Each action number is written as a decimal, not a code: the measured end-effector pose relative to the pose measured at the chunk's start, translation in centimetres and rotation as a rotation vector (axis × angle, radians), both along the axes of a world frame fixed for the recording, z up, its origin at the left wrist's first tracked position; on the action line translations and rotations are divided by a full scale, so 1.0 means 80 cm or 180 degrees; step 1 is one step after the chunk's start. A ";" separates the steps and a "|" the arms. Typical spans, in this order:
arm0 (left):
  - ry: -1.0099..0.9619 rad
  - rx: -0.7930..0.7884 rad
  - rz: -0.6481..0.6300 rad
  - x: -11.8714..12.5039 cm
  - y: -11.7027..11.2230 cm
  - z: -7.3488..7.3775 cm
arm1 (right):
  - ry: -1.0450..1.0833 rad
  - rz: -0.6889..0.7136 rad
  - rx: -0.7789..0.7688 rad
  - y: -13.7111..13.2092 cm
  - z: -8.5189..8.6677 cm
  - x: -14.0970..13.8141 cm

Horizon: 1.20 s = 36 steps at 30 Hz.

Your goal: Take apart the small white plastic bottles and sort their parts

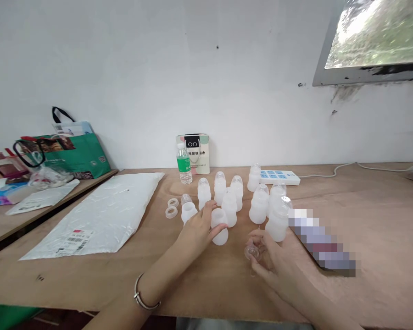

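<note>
My left hand [200,225] is closed around an uncapped, milky-white baby bottle [220,235] that stands upright with its wide mouth up. To the right, my right hand [273,256] pinches a clear bottle nipple [252,251] low over the table. A second open bottle [188,209] stands partly behind my left hand, with a clear dome cap [186,199] behind it. Two pale collar rings [171,212] lie to its left. Several bottles with clear caps stand beyond my hands, among them a capped bottle [278,224] just behind my right hand.
A white mailing bag [113,215] covers the table's left part. At the back are a water bottle [184,166], a paper bag [201,158] and a power strip [280,177] with its cord. A pixelated flat object [321,243] lies right. A green bag [79,158] stands far left.
</note>
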<state>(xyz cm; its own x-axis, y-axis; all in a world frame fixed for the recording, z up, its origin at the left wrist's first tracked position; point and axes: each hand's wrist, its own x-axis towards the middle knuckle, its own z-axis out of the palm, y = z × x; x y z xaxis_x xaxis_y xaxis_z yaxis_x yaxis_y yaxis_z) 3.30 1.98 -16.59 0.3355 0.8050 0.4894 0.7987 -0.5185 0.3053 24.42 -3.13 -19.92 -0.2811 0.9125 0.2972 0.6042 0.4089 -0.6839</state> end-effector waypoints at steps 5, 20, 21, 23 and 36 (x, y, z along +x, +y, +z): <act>-0.0746 0.0374 0.0622 -0.055 -0.009 0.013 | 0.0901 0.0263 -0.0705 0.002 -0.010 -0.010; -0.0027 -0.0535 0.1709 -0.139 0.048 -0.011 | 0.1956 0.0886 -0.1368 0.006 0.022 -0.021; -0.0213 -0.0332 0.1777 -0.133 0.036 -0.001 | 0.1983 0.0973 -0.1396 0.005 0.026 -0.022; -0.1186 0.0365 0.1507 -0.111 0.010 0.017 | 0.1983 0.1152 -0.1481 0.007 0.034 -0.025; -0.1617 0.0282 -0.1315 -0.012 0.026 0.056 | 0.2330 0.0961 -0.0736 0.094 0.098 -0.047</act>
